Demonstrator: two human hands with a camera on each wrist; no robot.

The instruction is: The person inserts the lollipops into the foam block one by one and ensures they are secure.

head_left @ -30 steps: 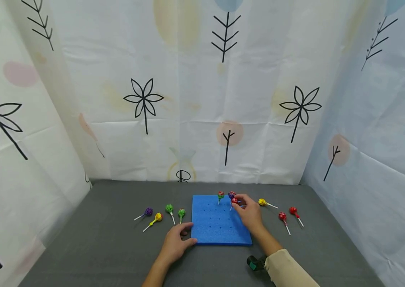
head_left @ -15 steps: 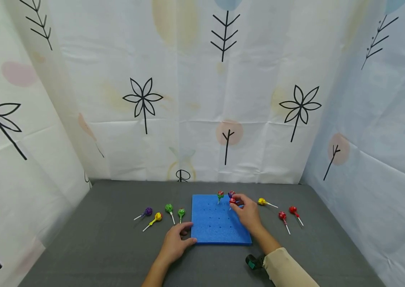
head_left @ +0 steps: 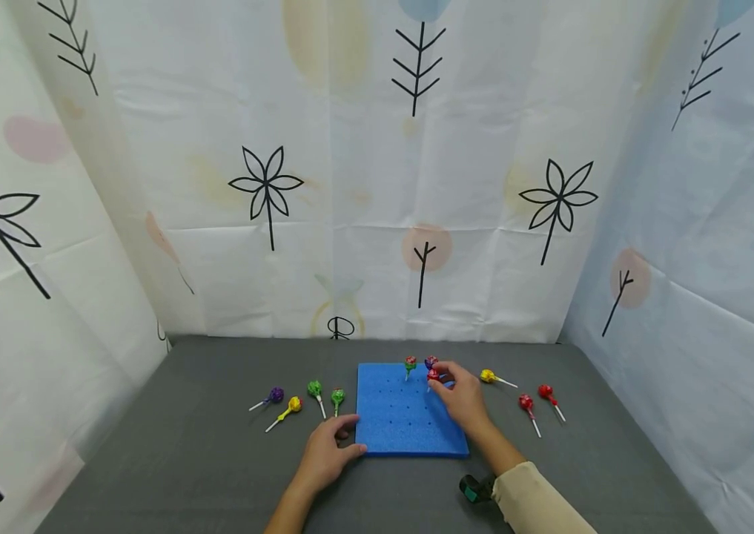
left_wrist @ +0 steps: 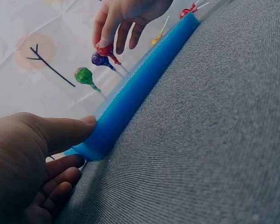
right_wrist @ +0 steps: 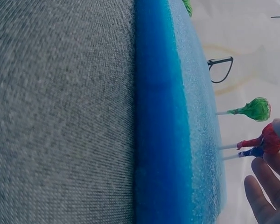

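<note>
My right hand (head_left: 466,400) pinches the head of a red lollipop (head_left: 433,375) between thumb and fingers. Its white stick points down to the blue foam board (head_left: 410,439), which has rows of small holes. Just behind it a purple lollipop (left_wrist: 101,59) stands upright in the board, partly hidden by the hand in the head view. To its left is a green lollipop with a red top (head_left: 411,363), also upright. At the board's front left corner my left hand (head_left: 325,454) holds the edge, thumb at the front and fingers along the left side.
Left of the board lie a purple lollipop (head_left: 276,394), a yellow one (head_left: 294,403) and two green ones (head_left: 314,388). On the right lie a yellow lollipop (head_left: 487,376) and two red ones (head_left: 526,402). A black strap device (head_left: 473,489) is by the right sleeve.
The right hand has shifted slightly left with the red lollipop, then stayed nearly still over the board. The left hand has kept its hold on the corner.
</note>
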